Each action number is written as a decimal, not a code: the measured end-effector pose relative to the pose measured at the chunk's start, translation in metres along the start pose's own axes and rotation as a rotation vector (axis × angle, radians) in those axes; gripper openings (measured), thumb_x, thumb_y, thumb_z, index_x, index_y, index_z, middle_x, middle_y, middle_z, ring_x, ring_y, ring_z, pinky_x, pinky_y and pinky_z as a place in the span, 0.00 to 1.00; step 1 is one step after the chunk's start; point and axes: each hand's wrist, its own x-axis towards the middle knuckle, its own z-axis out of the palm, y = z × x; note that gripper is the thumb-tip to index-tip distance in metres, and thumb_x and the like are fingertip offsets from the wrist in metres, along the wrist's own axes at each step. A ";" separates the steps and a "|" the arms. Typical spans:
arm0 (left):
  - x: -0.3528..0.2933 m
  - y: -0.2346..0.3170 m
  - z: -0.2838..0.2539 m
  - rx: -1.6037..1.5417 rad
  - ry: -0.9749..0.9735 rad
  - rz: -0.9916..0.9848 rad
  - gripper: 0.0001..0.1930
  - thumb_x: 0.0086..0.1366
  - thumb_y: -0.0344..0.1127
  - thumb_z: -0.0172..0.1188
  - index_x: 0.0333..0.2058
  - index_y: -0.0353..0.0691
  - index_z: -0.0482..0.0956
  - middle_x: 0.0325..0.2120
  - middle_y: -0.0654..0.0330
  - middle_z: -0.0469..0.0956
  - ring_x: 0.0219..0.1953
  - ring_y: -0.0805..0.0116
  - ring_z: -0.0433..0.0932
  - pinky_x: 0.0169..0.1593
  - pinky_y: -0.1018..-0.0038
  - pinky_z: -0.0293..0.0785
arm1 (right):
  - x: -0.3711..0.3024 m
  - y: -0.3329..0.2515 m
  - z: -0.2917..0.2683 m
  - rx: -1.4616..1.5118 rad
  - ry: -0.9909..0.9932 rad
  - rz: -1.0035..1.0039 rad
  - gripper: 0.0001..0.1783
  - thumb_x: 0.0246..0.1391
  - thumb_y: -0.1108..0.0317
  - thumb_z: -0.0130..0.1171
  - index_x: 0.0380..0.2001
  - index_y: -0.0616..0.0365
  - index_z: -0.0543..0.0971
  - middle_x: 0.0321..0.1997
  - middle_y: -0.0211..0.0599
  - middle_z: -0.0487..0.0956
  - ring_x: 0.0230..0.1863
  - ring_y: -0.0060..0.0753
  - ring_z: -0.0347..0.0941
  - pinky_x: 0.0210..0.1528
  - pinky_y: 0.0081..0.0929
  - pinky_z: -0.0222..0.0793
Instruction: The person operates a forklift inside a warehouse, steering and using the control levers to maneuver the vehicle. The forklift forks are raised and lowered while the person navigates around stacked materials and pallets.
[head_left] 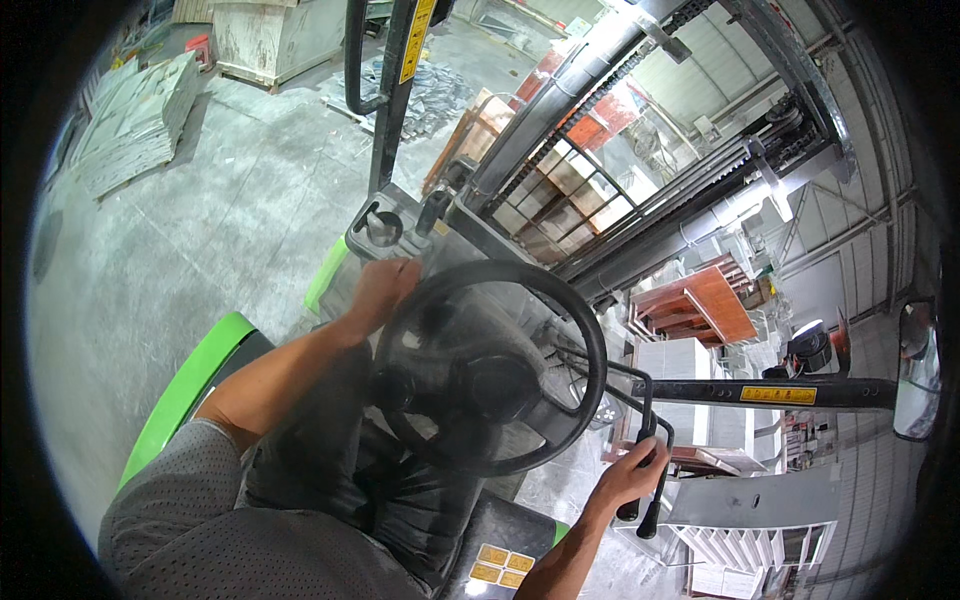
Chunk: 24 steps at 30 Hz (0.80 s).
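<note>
Seated in a vehicle, the person has the right hand's grip (630,474) closed around a black lever (646,438), right of the steering wheel (496,388). The left hand's grip (388,285) is at the wheel's upper-left rim; I cannot tell whether it holds anything.

A pale stack of sheets (140,125), a large crate (265,42) and a grey heap (432,98) rest on the floor (240,190).

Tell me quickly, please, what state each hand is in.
Left hand: beside the steering wheel; whether it grips anything cannot be told.
Right hand: closed on a control lever.
</note>
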 end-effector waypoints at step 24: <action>-0.018 0.009 -0.022 0.044 -0.014 -0.158 0.21 0.68 0.46 0.47 0.32 0.32 0.80 0.28 0.39 0.78 0.34 0.39 0.79 0.37 0.55 0.70 | -0.036 -0.028 -0.034 -0.031 -0.086 0.136 0.15 0.66 0.67 0.53 0.46 0.70 0.76 0.41 0.48 0.80 0.41 0.39 0.77 0.42 0.32 0.72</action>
